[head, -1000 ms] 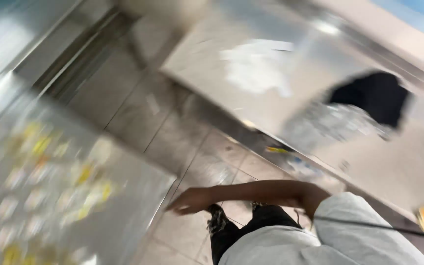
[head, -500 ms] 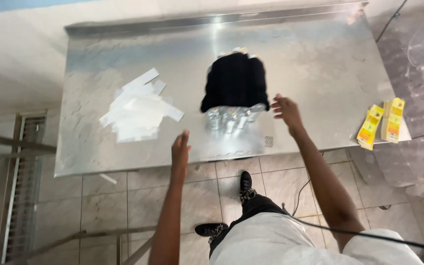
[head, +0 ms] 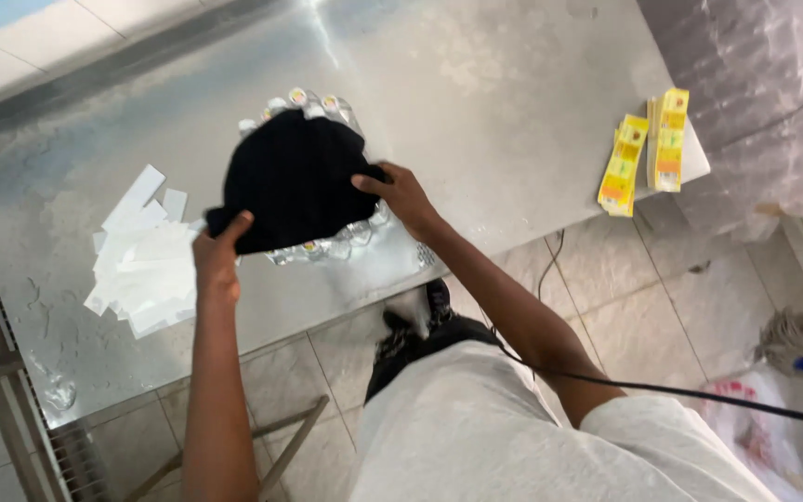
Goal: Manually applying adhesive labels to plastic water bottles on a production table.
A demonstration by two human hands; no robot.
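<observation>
A black cloth [head: 292,178] lies over a shrink-wrapped pack of small bottles [head: 341,244] on a steel table [head: 476,112]. My left hand [head: 217,256] grips the cloth's near left edge. My right hand [head: 401,193] pinches its right edge. Bottle caps show past the cloth's far side and bottle bases along its near side. A heap of white paper strips [head: 146,256] lies just left of my left hand.
Two stacks of yellow labels [head: 648,149] sit at the table's right edge. Clear plastic sheeting [head: 755,102] covers something to the right. A black cable [head: 699,395] runs across my lap. A mop head [head: 792,339] rests on the tiled floor.
The view swung from the floor round to the table. Both hands reached forward and took hold of the black cloth, which is now closer in view.
</observation>
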